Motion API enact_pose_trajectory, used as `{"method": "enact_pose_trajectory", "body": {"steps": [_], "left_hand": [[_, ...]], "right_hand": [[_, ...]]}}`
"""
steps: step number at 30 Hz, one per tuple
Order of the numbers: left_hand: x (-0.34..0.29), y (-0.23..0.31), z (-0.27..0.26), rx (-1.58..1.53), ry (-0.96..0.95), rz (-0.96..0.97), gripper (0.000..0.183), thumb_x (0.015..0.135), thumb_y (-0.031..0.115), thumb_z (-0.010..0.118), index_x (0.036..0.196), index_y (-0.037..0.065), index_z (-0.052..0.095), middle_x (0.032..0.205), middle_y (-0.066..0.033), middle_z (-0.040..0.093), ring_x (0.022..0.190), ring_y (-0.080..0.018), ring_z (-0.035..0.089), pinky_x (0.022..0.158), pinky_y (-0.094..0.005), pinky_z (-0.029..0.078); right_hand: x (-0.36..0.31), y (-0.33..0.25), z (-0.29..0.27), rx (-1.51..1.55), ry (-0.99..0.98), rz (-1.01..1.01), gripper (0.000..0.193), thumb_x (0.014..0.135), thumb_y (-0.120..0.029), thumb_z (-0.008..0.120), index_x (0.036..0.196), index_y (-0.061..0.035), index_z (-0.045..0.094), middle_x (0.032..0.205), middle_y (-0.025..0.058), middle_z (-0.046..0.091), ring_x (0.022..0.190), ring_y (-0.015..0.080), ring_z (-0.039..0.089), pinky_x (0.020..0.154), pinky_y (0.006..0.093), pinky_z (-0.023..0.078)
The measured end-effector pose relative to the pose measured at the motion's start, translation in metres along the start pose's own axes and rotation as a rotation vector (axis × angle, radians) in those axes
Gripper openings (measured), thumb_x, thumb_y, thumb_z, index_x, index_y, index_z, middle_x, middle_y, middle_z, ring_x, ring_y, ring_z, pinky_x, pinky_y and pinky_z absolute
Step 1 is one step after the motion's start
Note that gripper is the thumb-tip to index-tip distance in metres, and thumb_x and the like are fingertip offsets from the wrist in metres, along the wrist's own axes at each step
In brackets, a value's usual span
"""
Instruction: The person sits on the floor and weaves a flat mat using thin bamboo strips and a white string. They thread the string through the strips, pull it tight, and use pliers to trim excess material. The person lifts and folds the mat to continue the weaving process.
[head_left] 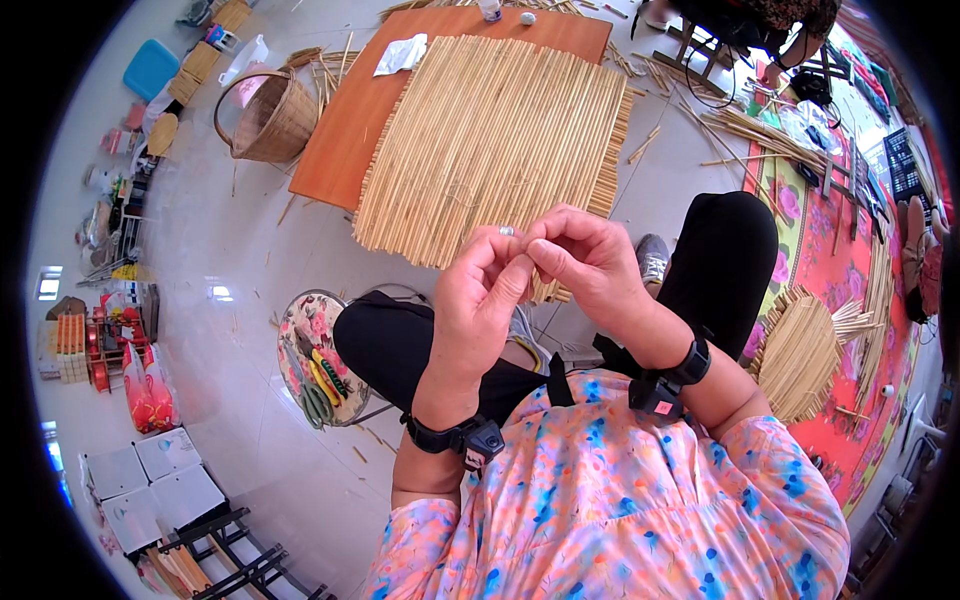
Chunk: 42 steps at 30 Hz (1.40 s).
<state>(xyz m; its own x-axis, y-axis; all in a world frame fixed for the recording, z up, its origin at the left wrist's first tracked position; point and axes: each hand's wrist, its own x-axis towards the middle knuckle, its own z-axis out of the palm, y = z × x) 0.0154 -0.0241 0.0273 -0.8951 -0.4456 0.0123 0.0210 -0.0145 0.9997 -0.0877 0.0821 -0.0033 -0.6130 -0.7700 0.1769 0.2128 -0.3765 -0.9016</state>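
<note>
Left hand and right hand meet mid-frame, grip pinched — on what, I cannot tell — the stick mat just above, upper centre.

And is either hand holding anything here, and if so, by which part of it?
It cannot be told: the left hand and right hand are pinched close together by the stick mat, but anything between them is too small to see.
</note>
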Motion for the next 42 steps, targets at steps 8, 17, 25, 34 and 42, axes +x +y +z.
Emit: {"method": "enact_pose_trajectory", "body": {"steps": [8,17,25,34,42], "left_hand": [[-0.001,0.002,-0.002,-0.076,-0.056,-0.021,0.014,0.090,0.014,0.058,0.087,0.001,0.056,0.084,-0.0018,0.053,0.067,-0.0067,0.049,0.062,-0.0192,0.039],[-0.001,-0.003,-0.010,-0.306,-0.098,-0.094,0.016,0.089,0.016,0.058,0.089,0.000,0.056,0.092,-0.0046,0.056,0.065,-0.0093,0.051,0.059,-0.0209,0.041],[0.001,-0.012,-0.014,-0.506,-0.096,-0.263,0.018,0.091,0.017,0.056,0.095,-0.001,0.057,0.078,-0.0019,0.058,0.058,-0.0081,0.049,0.053,-0.0202,0.039],[0.000,-0.006,-0.011,-0.188,0.034,-0.190,0.016,0.087,0.014,0.063,0.098,0.004,0.061,0.078,-0.0014,0.057,0.059,-0.0061,0.051,0.051,-0.0185,0.040],[0.002,-0.015,-0.013,0.433,0.146,0.531,0.019,0.075,0.000,0.072,0.092,0.005,0.066,0.108,-0.0117,0.053,0.066,-0.0073,0.053,0.055,-0.0187,0.043]], "right_hand": [[-0.002,0.002,0.003,0.110,0.053,0.056,0.012,0.091,-0.011,0.058,0.090,0.0009,0.061,0.076,0.0002,0.060,0.063,0.0045,0.053,0.056,0.0183,0.044],[0.005,0.002,-0.004,0.188,0.084,0.187,0.015,0.091,-0.014,0.057,0.096,-0.0006,0.059,0.075,0.0007,0.055,0.064,0.0064,0.049,0.059,0.0197,0.040],[0.002,-0.001,-0.002,0.173,-0.046,0.144,0.020,0.088,-0.008,0.061,0.105,0.0018,0.060,0.087,0.0028,0.062,0.083,0.0083,0.059,0.075,0.0220,0.048],[0.004,0.011,-0.012,0.288,-0.002,0.268,0.010,0.089,-0.013,0.060,0.094,-0.0031,0.061,0.081,-0.0007,0.058,0.080,0.0071,0.056,0.068,0.0205,0.044],[0.001,0.027,-0.010,0.454,-0.015,0.400,0.011,0.090,-0.019,0.061,0.091,-0.0079,0.063,0.080,-0.0057,0.057,0.070,0.0020,0.050,0.064,0.0179,0.041]]}}
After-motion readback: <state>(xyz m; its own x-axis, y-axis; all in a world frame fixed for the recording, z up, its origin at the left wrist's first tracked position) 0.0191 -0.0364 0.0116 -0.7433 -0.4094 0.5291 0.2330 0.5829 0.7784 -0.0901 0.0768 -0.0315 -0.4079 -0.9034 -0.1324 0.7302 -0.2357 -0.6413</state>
